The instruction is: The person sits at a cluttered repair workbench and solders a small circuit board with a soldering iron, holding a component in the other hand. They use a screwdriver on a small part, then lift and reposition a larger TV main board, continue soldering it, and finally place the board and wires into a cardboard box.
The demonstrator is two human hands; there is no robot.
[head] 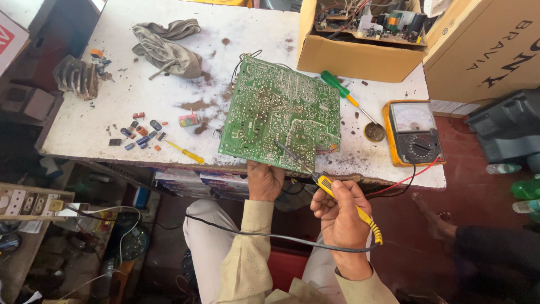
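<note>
A green circuit board [278,112] lies solder side up on the white table [112,112], tilted over the near edge. My left hand [264,180] grips the board's near edge from below. My right hand [340,217] holds a yellow-handled soldering iron [337,197], its thin tip resting on the board near the lower right corner. The iron's black cord [270,236] loops across my lap.
An orange analog multimeter [413,132] with red and black leads sits right of the board. Nearby lie a green screwdriver [343,93], a small round tin [374,132], a cardboard box of parts [360,39], a grey rag [166,48], loose capacitors [140,132] and another person's bare foot [433,217].
</note>
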